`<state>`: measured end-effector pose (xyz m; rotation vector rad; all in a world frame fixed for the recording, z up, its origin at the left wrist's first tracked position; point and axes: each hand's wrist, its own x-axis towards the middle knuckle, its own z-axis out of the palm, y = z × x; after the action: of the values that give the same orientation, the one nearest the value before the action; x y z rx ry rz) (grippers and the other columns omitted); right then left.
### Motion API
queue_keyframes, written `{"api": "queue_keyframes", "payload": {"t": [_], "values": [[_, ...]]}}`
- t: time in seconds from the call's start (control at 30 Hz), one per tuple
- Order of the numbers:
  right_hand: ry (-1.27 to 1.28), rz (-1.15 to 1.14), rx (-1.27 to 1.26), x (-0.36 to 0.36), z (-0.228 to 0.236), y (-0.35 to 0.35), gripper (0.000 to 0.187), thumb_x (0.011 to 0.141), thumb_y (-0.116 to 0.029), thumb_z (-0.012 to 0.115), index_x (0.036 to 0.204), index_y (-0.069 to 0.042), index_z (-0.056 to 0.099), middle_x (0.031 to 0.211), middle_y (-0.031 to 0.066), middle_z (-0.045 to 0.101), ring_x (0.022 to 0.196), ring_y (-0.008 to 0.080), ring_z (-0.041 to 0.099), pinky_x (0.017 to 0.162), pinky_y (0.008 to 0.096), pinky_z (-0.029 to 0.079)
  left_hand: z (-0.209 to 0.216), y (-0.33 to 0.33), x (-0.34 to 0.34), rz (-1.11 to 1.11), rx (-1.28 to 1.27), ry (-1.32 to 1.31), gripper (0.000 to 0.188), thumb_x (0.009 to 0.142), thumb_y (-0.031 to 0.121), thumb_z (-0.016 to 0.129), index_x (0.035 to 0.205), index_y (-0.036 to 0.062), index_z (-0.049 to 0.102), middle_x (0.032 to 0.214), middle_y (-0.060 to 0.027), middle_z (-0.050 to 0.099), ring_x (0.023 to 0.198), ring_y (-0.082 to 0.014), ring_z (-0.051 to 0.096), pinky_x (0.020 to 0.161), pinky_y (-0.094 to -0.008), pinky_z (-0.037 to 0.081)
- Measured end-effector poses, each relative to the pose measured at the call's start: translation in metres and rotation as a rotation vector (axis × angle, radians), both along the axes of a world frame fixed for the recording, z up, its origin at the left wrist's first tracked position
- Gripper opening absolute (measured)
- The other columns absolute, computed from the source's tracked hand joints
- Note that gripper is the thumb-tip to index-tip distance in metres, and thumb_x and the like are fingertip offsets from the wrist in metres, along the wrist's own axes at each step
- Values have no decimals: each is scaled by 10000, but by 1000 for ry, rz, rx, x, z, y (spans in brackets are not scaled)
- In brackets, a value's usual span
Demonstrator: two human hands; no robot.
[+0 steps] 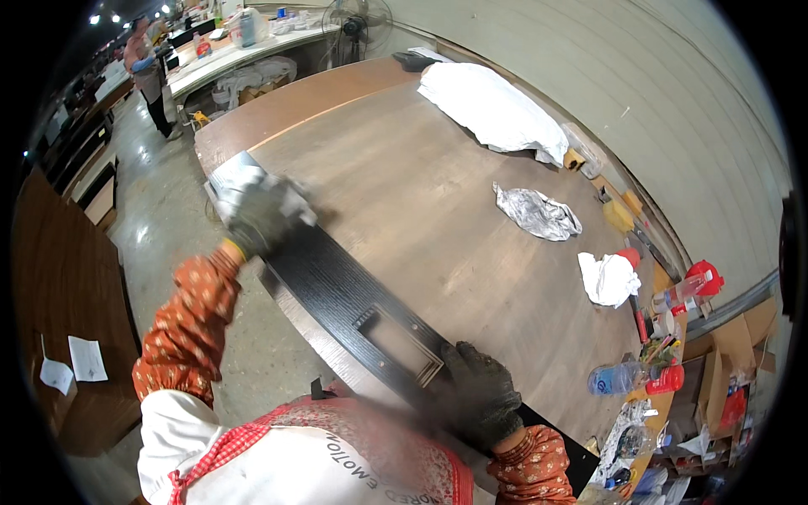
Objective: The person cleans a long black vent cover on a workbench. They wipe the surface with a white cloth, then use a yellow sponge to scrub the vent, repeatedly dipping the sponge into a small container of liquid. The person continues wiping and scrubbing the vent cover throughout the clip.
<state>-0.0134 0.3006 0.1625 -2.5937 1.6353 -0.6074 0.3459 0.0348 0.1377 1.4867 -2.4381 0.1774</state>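
A long black wood-grain panel (pixel 332 273) lies slantwise along the near edge of the table, with a rectangular cutout in it. My left hand (pixel 263 220), in a dark work glove and blurred by motion, is closed on a white cloth (pixel 295 202) at the panel's far end. The cloth is pressed against the panel's surface. My right hand (pixel 481 397), also gloved, grips the panel beside the cutout; its fingers are partly smeared. Behind that hand the panel's near end runs on below my right sleeve.
The brown table (pixel 404 185) carries a large white cloth bundle (pixel 492 114), a crumpled grey-white rag (pixel 539 213) and a smaller white rag (pixel 608 279). Bottles, including a clear plastic one (pixel 617 379), and tools crowd the right edge. A person (pixel 150 76) stands at the far left.
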Motion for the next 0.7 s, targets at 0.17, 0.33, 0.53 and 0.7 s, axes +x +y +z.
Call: {"api": "queue_keyframes", "payload": {"t": [0.17, 0.33, 0.53, 0.7], "values": [[17, -33, 35, -1, 4, 4, 354, 819, -200, 613, 1137, -49, 578, 959, 122, 581, 830, 308, 614, 700, 436, 512, -11, 65, -91, -686, -2, 233, 668, 809, 416, 682, 1350, 71, 497, 1281, -190, 555, 1276, -363, 450, 1090, -463, 362], [-23, -118, 181, -3, 6, 10, 372, 894, -252, 569, 1169, -1, 570, 1107, 172, 605, 1006, 342, 608, 846, 445, 490, -16, -10, 9, -72, 52, 292, 577, 907, 295, 612, 1380, 7, 451, 1357, -210, 517, 1291, -365, 463, 1106, -436, 344], [-104, -138, 270, -6, 12, 5, 415, 909, -307, 542, 1202, -16, 584, 1107, 173, 621, 1004, 339, 618, 880, 458, 472, 14, 8, -53, -330, 109, 8, 468, 927, 310, 576, 1283, 6, 565, 1245, -207, 601, 1154, -397, 528, 1020, -495, 363], [-66, -209, 141, -19, 0, 9, 428, 911, -322, 537, 1243, -56, 582, 1132, 133, 631, 1024, 329, 609, 915, 449, 458, 24, 91, -172, -885, 840, 396, 303, 930, 78, 572, 1227, 48, 621, 1221, -158, 637, 1125, -295, 602, 957, -398, 463]]}}
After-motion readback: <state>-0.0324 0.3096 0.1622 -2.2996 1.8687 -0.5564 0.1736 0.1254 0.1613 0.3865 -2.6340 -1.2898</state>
